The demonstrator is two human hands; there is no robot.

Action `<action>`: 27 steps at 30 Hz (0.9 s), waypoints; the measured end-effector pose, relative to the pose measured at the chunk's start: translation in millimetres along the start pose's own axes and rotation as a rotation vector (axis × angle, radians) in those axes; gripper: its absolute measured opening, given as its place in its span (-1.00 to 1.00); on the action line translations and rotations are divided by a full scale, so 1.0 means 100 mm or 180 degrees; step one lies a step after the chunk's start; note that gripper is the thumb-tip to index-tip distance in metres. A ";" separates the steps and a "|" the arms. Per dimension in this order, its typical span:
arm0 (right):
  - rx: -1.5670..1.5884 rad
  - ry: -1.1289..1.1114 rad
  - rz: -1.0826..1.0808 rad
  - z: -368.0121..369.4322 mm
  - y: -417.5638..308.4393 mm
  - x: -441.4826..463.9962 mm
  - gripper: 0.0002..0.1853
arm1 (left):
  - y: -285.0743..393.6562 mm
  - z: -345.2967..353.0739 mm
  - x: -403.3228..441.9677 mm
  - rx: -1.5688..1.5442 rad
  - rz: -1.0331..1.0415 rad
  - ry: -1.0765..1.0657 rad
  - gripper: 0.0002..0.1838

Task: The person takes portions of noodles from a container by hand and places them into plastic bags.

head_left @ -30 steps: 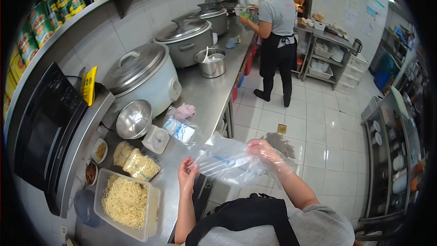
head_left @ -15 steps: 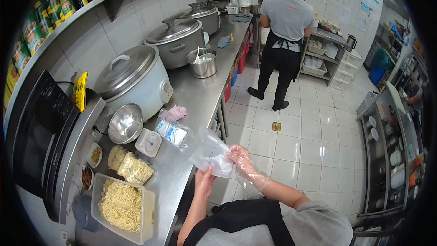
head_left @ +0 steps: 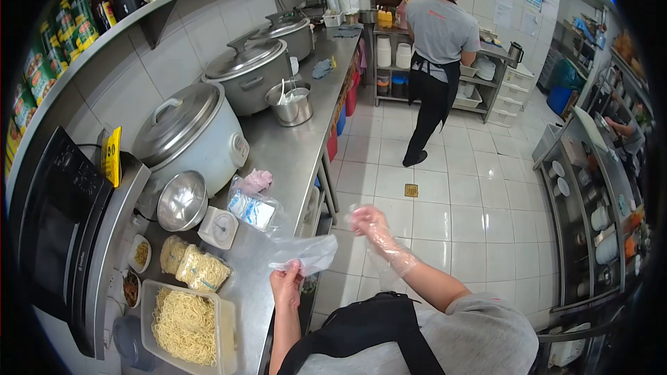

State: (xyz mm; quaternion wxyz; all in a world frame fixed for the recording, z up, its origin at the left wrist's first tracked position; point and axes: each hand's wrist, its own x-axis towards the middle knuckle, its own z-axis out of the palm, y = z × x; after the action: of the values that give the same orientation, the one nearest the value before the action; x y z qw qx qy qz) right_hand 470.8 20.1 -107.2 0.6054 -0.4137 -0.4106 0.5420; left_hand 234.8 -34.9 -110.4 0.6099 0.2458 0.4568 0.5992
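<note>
Bag (head_left: 310, 253) pinched in left grip (head_left: 290, 278); plastic glare blurs right grip (head_left: 367, 221), state unclear.

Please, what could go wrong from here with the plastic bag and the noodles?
The bag is held only by the left hand, near the counter edge, so it might drop to the floor. That hand looks bare; touching the uncovered noodles could soil them. The loose glove on the right hand might snag.

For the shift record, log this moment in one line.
left hand: pinching thin plastic | right hand: clear-gloved, apart from plastic | noodles: in open tub
</note>
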 end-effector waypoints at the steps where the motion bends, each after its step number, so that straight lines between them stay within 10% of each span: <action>1: 0.0003 0.0009 -0.0055 -0.01 -0.04 0.07 -0.81 | 0.03 0.01 0.05 0.0000 0.0030 -0.0047 -0.88; 5: -0.0393 -0.1497 0.0505 0.34 -0.29 0.05 -0.74 | 0.10 0.12 0.09 0.0878 0.0480 -0.0097 -0.86; 8: -0.2481 -0.2313 -0.0218 0.78 -0.12 -0.07 -0.55 | 0.12 0.24 0.08 0.0932 0.0423 -0.0277 -0.85; 16: -0.1182 -0.1853 0.1122 0.42 -0.18 0.00 -0.59 | 0.04 -0.07 0.08 0.0819 0.0508 -0.0260 -0.91; 25: 0.0819 0.0351 -0.0726 -0.41 -0.42 0.68 -0.84 | 0.53 -0.18 -0.49 0.1148 0.0777 0.0627 -0.88; 27: 0.0737 0.0577 -0.0878 -0.24 -0.69 0.77 -0.62 | 0.51 -0.38 -0.71 0.1329 0.1030 0.0744 -0.86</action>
State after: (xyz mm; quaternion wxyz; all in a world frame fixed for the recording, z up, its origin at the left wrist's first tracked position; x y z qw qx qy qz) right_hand 521.5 90.4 -46.4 0.7519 -0.3283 -0.3421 0.4580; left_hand 186.4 -104.3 -65.8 0.3858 0.3649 0.5923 0.6059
